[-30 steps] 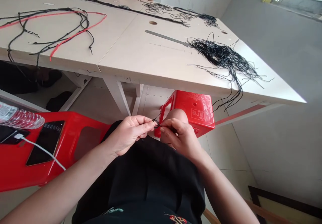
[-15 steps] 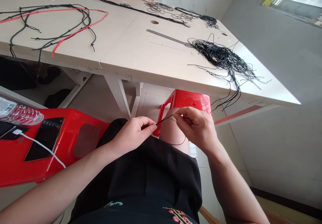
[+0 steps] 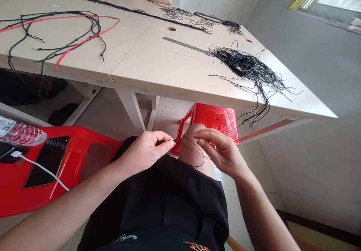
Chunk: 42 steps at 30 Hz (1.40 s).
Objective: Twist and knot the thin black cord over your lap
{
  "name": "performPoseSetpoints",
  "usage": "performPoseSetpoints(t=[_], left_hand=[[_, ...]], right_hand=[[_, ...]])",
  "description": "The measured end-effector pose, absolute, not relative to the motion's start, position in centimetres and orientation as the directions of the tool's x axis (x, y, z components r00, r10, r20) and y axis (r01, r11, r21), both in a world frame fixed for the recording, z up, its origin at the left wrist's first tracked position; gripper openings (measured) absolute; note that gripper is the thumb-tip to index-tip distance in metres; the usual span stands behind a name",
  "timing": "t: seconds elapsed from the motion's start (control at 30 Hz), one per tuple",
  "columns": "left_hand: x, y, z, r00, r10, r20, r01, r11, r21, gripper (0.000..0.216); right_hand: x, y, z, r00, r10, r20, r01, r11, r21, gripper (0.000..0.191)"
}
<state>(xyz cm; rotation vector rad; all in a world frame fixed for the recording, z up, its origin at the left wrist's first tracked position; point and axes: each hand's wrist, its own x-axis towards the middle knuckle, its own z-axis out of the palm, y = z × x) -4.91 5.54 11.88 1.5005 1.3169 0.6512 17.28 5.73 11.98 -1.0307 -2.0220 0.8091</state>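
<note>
Apparently part-worked, a black cord just below centre is pinched by the left hand, its loop untightened, nothing being gripped by the parted right hand.

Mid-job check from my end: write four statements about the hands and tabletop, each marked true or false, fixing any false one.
1. The left hand pinches a thin black cord. True.
2. The right hand has thumb and index fingertips pressed together. False: the right hand's fingertips are apart.
3. A flat grey strip meets a tangled black cord bundle. True.
4. A blue cord lies on the pale table. False: a red cord lies there.
</note>
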Motion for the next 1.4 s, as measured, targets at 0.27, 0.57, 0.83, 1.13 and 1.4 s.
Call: performPoseSetpoints(t=[0.27, 0.57, 0.83, 1.13, 1.4], left_hand=[[-4.1, 5.0, 13.0, 0.306, 0.934, -0.185, 0.386, 0.056, 0.921, 0.023], [-3.3, 4.2, 11.9, 0.353, 0.927, -0.124, 0.378, -0.02, 0.925, 0.017], [-3.5, 4.6, 11.1, 0.232, 0.959, -0.165, 0.185, 0.123, 0.975, 0.021], [-3.1, 4.7, 11.5, 0.134, 0.981, -0.137, -0.004, 0.139, 0.99, 0.019], [-3.0, 4.8, 11.5, 0.179, 0.98, -0.089, -0.029, 0.096, 0.995, 0.019]], right_hand=[[14.9, 6.7, 12.9, -0.566, 0.762, 0.315, 0.471, 0.612, -0.636, 0.017], [13.7, 6.8, 12.5, -0.608, 0.672, 0.422, 0.537, 0.74, -0.405, 0.018], [13.5, 5.6, 10.8, -0.18, 0.819, 0.545, 0.426, 0.564, -0.707, 0.015], [11.7, 4.4, 9.9, -0.163, 0.942, 0.293, 0.132, 0.315, -0.94, 0.007], [10.9, 4.0, 9.8, -0.016, 0.862, 0.507, 0.451, 0.459, -0.766, 0.003]])
